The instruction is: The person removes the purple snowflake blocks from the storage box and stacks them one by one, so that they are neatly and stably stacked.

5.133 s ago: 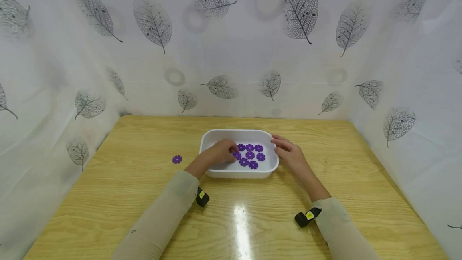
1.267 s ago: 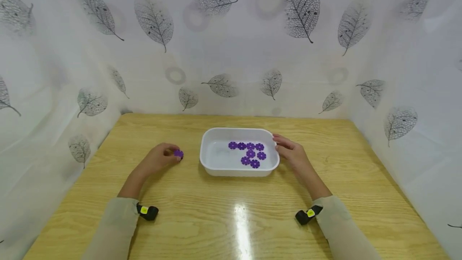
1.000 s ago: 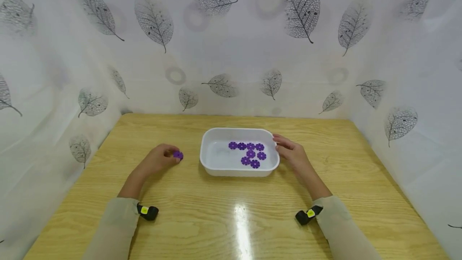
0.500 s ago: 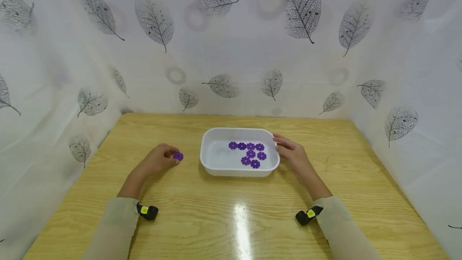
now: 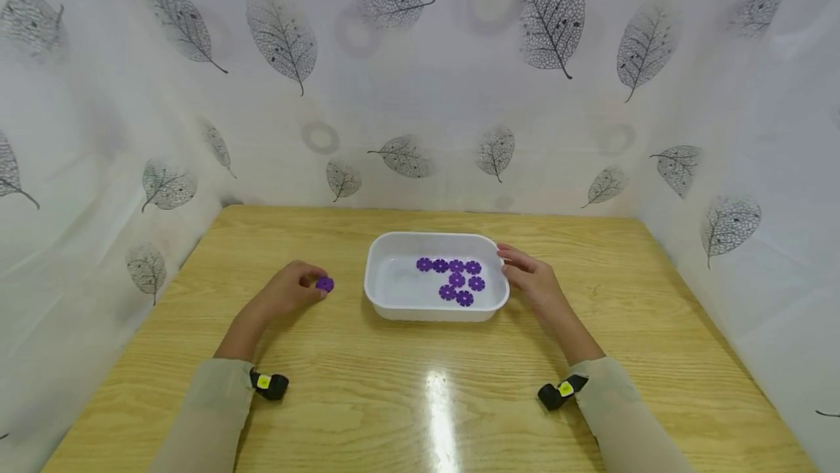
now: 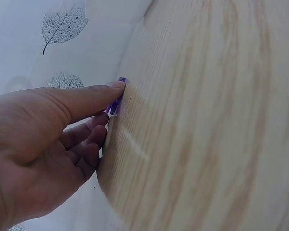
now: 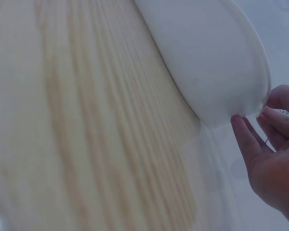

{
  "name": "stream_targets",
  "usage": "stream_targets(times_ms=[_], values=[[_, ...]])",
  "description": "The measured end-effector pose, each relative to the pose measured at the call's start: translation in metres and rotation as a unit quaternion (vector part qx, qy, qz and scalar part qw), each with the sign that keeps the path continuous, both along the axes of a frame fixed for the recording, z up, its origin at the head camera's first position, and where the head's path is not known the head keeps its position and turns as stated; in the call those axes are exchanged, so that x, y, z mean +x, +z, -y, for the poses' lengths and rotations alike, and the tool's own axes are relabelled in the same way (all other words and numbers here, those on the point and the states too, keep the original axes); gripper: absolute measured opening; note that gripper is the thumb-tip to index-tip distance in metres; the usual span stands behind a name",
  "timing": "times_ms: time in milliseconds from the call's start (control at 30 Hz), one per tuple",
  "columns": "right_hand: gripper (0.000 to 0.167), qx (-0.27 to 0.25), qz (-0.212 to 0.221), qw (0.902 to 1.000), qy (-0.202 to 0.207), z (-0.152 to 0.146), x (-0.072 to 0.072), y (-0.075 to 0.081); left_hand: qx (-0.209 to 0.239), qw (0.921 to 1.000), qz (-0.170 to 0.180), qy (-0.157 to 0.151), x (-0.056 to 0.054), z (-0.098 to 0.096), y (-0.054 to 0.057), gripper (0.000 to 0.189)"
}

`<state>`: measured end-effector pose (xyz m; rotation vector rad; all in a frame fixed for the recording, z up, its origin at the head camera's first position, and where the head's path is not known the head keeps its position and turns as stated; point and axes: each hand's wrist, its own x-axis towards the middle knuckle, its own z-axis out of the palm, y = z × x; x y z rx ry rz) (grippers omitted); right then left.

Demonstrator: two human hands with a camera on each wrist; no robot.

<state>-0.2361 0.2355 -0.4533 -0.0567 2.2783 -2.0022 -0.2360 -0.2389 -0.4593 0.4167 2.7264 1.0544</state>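
My left hand (image 5: 289,289) is at the table left of the tray, pinching a purple flower-shaped plastic disc (image 5: 324,284) between thumb and fingers. In the left wrist view, the thumb lies along purple disc edges (image 6: 114,107) close to the wood, and the other fingers curl loosely behind. The fingers partly cover the discs there. My right hand (image 5: 534,285) rests its fingertips at the right end of the white plastic tray (image 5: 433,314). In the right wrist view, the thumb touches the tray's outer wall (image 7: 216,72) and the other fingers are at its rim.
Several purple flower discs (image 5: 456,280) lie flat in the right half and middle of the tray. The light wooden table (image 5: 367,400) ends at a leaf-printed curtain (image 5: 433,108) behind and on both sides. Black wrist cameras (image 5: 270,385) sit at both cuffs.
My left hand has taken a disc from the tray and carried it left to the disc lying on the table. Over the last second the held disc has tilted flatter. The right hand stays put.
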Motion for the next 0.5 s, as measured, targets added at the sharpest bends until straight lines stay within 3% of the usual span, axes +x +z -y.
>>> stream_targets(times_ms=[500], values=[[0.044,0.005,0.001,1.0,-0.003,0.0005,0.0011,0.0,0.01,0.9999,0.003,-0.005,0.0016,0.0005,0.0003,0.038]])
